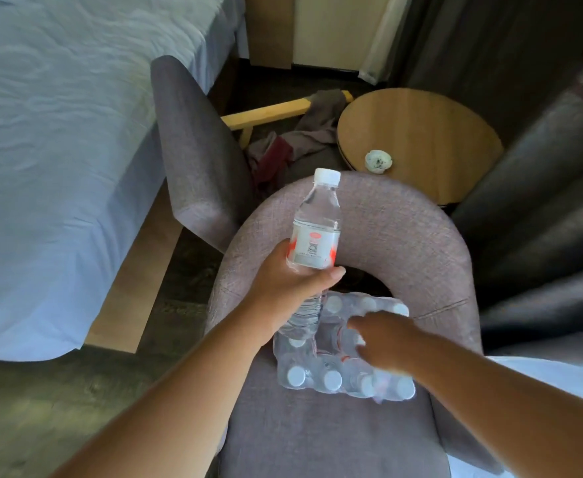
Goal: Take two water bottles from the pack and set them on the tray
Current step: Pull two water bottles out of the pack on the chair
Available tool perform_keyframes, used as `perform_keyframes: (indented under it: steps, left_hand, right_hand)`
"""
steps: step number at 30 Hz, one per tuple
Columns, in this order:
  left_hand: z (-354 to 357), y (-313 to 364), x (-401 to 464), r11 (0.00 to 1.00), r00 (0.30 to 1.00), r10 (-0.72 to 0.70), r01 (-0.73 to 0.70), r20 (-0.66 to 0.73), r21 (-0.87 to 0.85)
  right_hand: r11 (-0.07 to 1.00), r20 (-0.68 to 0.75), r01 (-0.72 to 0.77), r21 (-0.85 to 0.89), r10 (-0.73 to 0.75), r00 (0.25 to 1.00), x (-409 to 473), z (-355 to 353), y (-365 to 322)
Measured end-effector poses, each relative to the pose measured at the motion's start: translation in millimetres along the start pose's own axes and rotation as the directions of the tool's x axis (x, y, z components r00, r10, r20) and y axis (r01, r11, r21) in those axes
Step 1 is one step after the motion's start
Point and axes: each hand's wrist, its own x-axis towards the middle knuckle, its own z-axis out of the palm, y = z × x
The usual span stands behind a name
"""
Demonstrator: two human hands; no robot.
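The left hand is wrapped firmly around 1 water bottle, fingers pressed on its label, holding it capped and nearly upright above the pack. Just below and right of that grip, the right hand reaches into the pack on the armchair; blur hides whether its fingers have closed. Pulling bottle 2 straight up by its neck, wrap held down, should free it cleanly. No tray is visible.
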Motion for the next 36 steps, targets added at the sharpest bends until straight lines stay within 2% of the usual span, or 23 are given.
perform_keyframes:
  steps: [2, 4, 6, 9, 14, 17, 20, 24, 26, 28, 30, 36]
  left_hand:
    - [3, -2, -2, 1.0, 1.0, 0.002, -0.002, 0.004, 0.021]
    - [5, -5, -3, 0.997, 1.0, -0.003, 0.002, 0.006, 0.077]
    - [7, -9, -2, 0.99, 1.0, 0.0, 0.001, -0.004, 0.144]
    - [9, -10, -1, 0.982, 1.0, 0.007, -0.006, -0.004, 0.19]
    - [12, -13, 1, 0.993, 1.0, -0.015, 0.013, 0.014, 0.118]
    - [12, -12, -1, 0.997, 0.999, -0.011, 0.008, 0.037, 0.078]
    - [12, -14, -1, 0.995, 0.997, -0.037, 0.031, 0.068, 0.099]
    - [16, -18, -2, 0.998, 0.992, -0.068, 0.065, 0.104, 0.026]
    - [23, -23, -2, 0.994, 0.99, -0.106, 0.109, 0.095, -0.027]
    - [32, -29, -2, 0.983, 0.983, -0.158, 0.165, 0.098, -0.078]
    - [41, -37, -1, 0.976, 0.976, -0.187, 0.198, 0.111, -0.091]
    - [48, -48, 5, 0.971, 0.973, -0.197, 0.21, 0.122, -0.113]
  right_hand:
    - [0.985, -0.04, -0.063, -0.16, 0.057, 0.998, 10, 25, -10]
    - [0.974, -0.094, -0.129, -0.188, 0.113, 0.989, 17, 40, -15]
    - [0.977, -0.21, -0.103, -0.189, 0.062, 0.976, 17, 47, -14]
    - [0.971, -0.245, -0.001, -0.24, -0.06, 0.968, 10, 51, -1]
    - [0.987, -0.313, 0.151, 0.055, -0.127, 0.941, -27, 5, 15]
    - [0.963, -0.321, 0.128, 0.238, -0.046, 0.946, -56, -45, 28]
    - [0.855, -0.323, 0.123, 0.505, 0.055, 0.945, -67, -96, 49]
    - [0.683, -0.37, 0.139, 0.717, 0.204, 0.906, -28, -129, 68]
    - [0.578, -0.31, 0.1, 0.81, 0.277, 0.909, 1, -121, 73]
    - [0.427, -0.219, 0.056, 0.902, 0.344, 0.913, 25, -105, 72]
    - [0.309, -0.164, 0.039, 0.95, 0.388, 0.907, 43, -90, 64]
    - [0.172, -0.182, 0.103, 0.98, 0.544, 0.819, 57, -64, 19]
